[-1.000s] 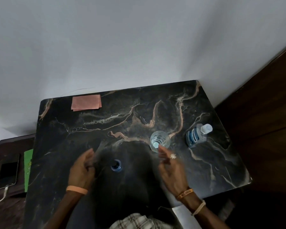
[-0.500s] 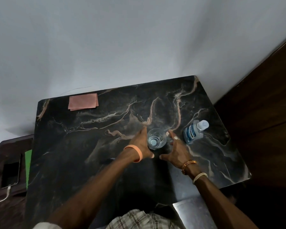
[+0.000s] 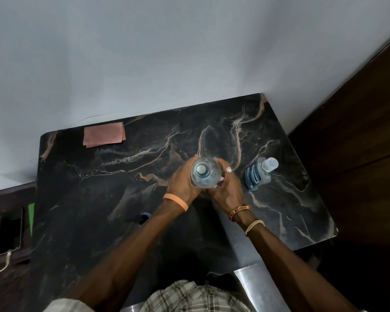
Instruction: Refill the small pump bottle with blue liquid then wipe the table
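Note:
A clear bottle with pale blue liquid stands in the middle of the dark marble table, seen from above. My left hand grips its left side and my right hand grips its right side, fingers curled round it. A small blue-labelled bottle with a clear cap stands to the right, apart from my hands. A small blue object, maybe a cap or pump part, lies near my left forearm, partly hidden. A folded pink cloth lies at the far left corner.
The table meets a white wall at the back. A dark wooden panel stands to the right. A phone on a cable and a green item lie on a low surface left of the table. A metal surface sits near my body.
Both hands moved forward from the near side of the table and closed round the clear bottle. The camera view shifted slightly.

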